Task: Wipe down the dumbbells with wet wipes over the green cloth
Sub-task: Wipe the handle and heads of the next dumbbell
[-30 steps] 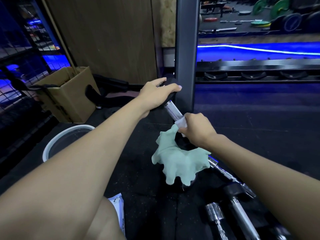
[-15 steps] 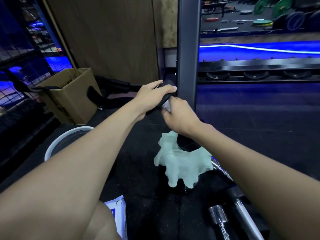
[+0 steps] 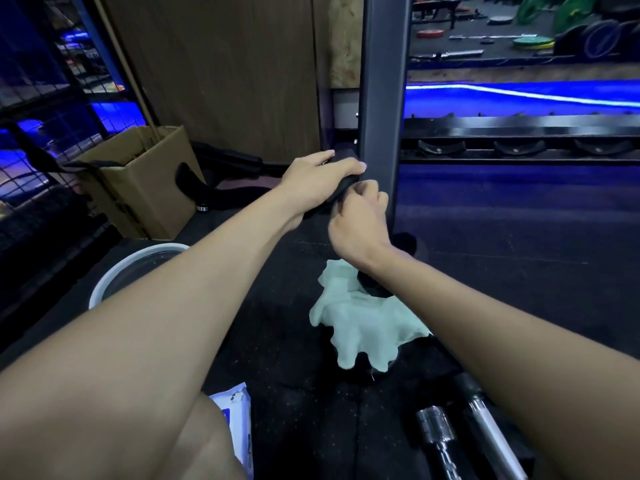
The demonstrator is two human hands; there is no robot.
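Steadying the dumbbell (image 3: 341,183) at centre frame, the left hand (image 3: 317,178) lies over its upper black head, fingers and thumb wrapped round it, so the bar stands tilted with its lower head (image 3: 375,289) planted on the green cloth (image 3: 367,327) just below. That hold looks meant to stop the weight rolling while the other hand works. The right hand (image 3: 358,225) is curled close under the left one, right where the handle meets the upper head; its fingers appear bunched round something there, probably the wet wipe, though the wipe itself is hidden and I cannot tell for certain what they pinch. My reading is that the wiping is at the top of the handle, with the cloth underneath to keep the lower head off the black rubber floor (image 3: 284,341).

Lower right, chrome bars (image 3: 485,431) lie on the floor near the cloth, seemingly parts waiting their turn or already done; which, the frame does not say. At the bottom edge, left of centre, a white and blue packet (image 3: 235,410) sits beside the person's knee, within easy reach, likely the wipes. A white bucket (image 3: 114,271) stands at left, partly behind the left forearm, and a cardboard box (image 3: 138,181) sits further up left. A dark upright post (image 3: 381,98) rises just behind the hands.
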